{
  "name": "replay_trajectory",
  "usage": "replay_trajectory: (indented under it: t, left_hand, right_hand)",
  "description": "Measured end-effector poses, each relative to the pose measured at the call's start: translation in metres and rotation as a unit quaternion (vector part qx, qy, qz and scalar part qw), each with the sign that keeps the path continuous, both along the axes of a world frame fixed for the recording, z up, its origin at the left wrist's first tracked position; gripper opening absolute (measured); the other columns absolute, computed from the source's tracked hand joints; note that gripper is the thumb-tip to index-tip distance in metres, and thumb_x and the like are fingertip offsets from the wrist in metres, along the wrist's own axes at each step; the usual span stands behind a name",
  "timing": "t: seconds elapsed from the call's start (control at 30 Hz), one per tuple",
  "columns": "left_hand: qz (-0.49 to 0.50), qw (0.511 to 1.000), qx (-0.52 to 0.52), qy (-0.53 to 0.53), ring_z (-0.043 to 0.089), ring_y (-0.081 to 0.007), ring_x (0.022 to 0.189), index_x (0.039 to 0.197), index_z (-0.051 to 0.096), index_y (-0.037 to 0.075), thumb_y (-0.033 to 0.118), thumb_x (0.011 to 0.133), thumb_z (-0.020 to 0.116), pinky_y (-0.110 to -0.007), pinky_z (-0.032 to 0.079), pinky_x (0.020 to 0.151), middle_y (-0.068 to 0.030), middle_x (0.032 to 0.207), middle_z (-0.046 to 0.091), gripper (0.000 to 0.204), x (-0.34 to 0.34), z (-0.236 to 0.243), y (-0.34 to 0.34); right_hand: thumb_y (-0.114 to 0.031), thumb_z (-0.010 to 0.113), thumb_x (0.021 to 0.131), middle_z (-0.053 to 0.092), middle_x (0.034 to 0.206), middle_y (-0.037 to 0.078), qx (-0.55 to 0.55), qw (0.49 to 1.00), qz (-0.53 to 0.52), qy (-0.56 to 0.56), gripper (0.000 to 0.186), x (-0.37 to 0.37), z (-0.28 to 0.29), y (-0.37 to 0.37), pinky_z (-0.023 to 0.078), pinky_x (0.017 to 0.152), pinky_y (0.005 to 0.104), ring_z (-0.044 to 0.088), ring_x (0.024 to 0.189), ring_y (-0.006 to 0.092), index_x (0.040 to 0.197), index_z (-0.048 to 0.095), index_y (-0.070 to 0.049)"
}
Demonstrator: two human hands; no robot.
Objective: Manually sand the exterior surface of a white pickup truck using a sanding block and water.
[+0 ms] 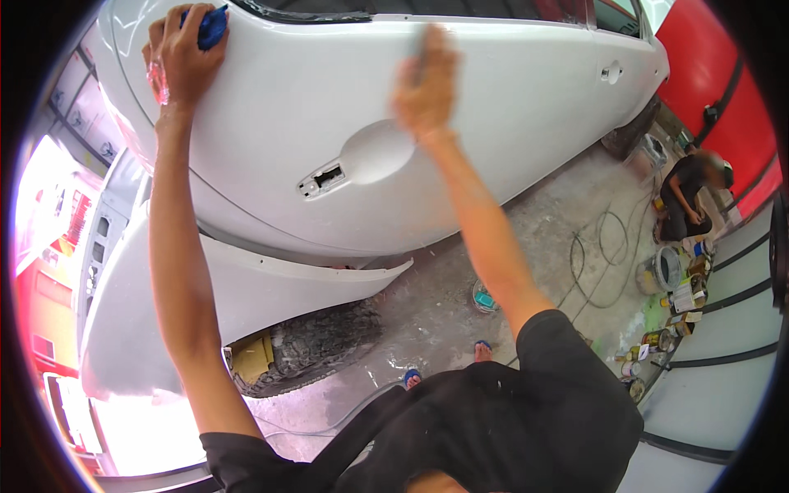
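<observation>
A white car door (271, 99) fills the upper view, its handle recess (376, 154) bare and a slot beside it. At the door's upper left, my left hand (186, 59) is closed around a crumpled blue cloth (213, 28). My right hand (427, 89) is on the panel, above and right of the handle recess, below the window edge. Motion smears its fingers. Between its thumb and fingers shows a thin dark grey thing (421, 59), too blurred to name.
Below the door lie a loose white fender (271, 283) and a tyre (316, 341). A small tub (485, 297) stands on the wet floor, and a hose (604, 246) coils there. To the right a person (690, 197) crouches near a bucket (660, 271) and several cans (657, 341).
</observation>
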State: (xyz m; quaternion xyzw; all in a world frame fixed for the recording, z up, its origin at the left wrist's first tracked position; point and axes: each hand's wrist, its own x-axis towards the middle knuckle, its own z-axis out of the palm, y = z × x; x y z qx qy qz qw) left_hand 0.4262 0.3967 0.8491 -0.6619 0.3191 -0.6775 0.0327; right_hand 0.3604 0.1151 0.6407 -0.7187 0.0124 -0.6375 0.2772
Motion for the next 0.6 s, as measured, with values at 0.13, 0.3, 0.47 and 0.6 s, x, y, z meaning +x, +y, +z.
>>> replay_trajectory:
  t: [0.13, 0.3, 0.47, 0.6]
  left_hand:
    - [0.004, 1.0, -0.005, 0.002, 0.062, -0.0279, 0.11, 0.11, 0.073, 0.021, 0.036, 0.088, 0.076, -0.047, 0.049, 0.093, 0.0024, 0.114, 0.069, 0.026, -0.001, -0.004, -0.019]
    - [0.015, 1.0, 0.002, -0.002, 0.062, -0.0288, 0.112, 0.112, 0.073, 0.021, 0.036, 0.087, 0.077, -0.047, 0.049, 0.095, 0.0022, 0.116, 0.069, 0.029, -0.002, -0.002, 0.001]
    - [0.001, 1.0, -0.006, -0.003, 0.062, -0.0287, 0.111, 0.111, 0.073, 0.021, 0.035, 0.088, 0.077, -0.046, 0.049, 0.094, 0.0019, 0.117, 0.069, 0.027, -0.003, 0.002, 0.0]
    - [-0.016, 1.0, -0.005, 0.012, 0.061, -0.0278, 0.111, 0.11, 0.072, 0.023, 0.03, 0.083, 0.078, -0.047, 0.049, 0.092, 0.0042, 0.115, 0.068, 0.029, 0.002, -0.005, -0.02]
  right_hand:
    - [-0.032, 0.041, 0.106, 0.026, 0.165, 0.025, 0.143, 0.987, -0.075, -0.004, 0.067, 0.014, -0.002, -0.018, 0.008, 0.128, 0.0536, 0.02, 0.156, 0.0359, 0.158, 0.025, 0.007]
    - [-0.036, 0.047, 0.102, 0.022, 0.169, 0.021, -0.02, 0.999, 0.022, 0.043, 0.074, -0.012, -0.022, 0.039, 0.008, 0.126, 0.0571, 0.017, 0.158, 0.0342, 0.161, 0.023, 0.003]
    - [-0.033, 0.041, 0.106, 0.02, 0.169, 0.021, 0.157, 0.985, -0.044, 0.05, 0.072, -0.005, -0.004, -0.031, 0.003, 0.126, 0.0577, 0.015, 0.158, 0.0321, 0.161, 0.017, 0.005]
    - [-0.036, 0.045, 0.104, 0.013, 0.169, 0.027, 0.054, 0.996, -0.063, 0.024, 0.078, -0.004, -0.032, 0.041, 0.004, 0.125, 0.06, 0.01, 0.158, 0.0383, 0.159, 0.016, 0.01]
